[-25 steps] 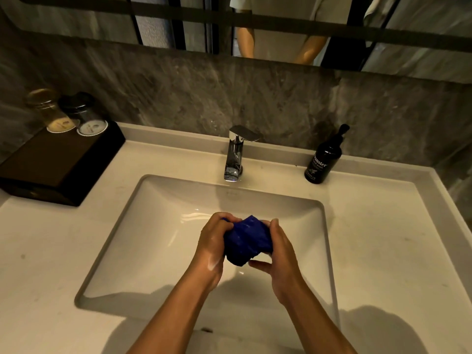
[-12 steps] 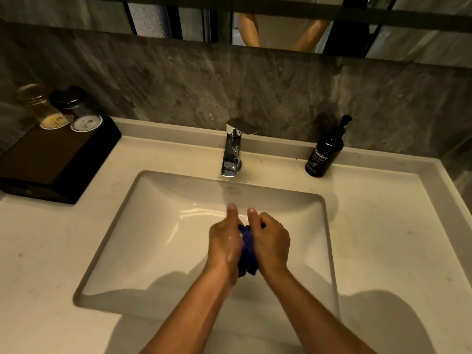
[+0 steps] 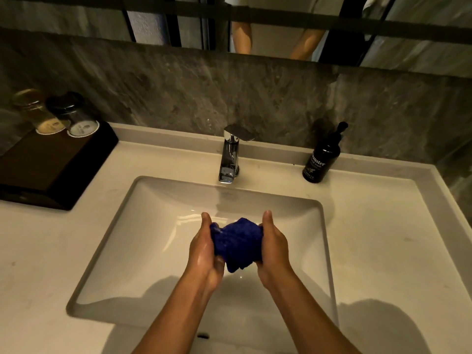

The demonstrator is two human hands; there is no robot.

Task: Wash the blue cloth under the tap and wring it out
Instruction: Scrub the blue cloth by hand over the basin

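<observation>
Gripping the bunched blue cloth point(image 3: 236, 242) in my left hand point(image 3: 204, 251) and right hand point(image 3: 274, 247) over the sink point(image 3: 153, 200), tap point(image 3: 229, 157) behind, soap bottle point(image 3: 321, 159) right, nothing between.

The blue cloth point(image 3: 236, 242) I squeeze feels like nubby terry, matt and wet. Below, my sink point(image 3: 143, 241) gleams glossy white; the tap point(image 3: 230, 159) is mirror-bright chrome, the wall point(image 3: 178, 98) rough grey stone.

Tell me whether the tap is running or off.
Off, it seems: no stream falls from the tap spout into the sink.
</observation>
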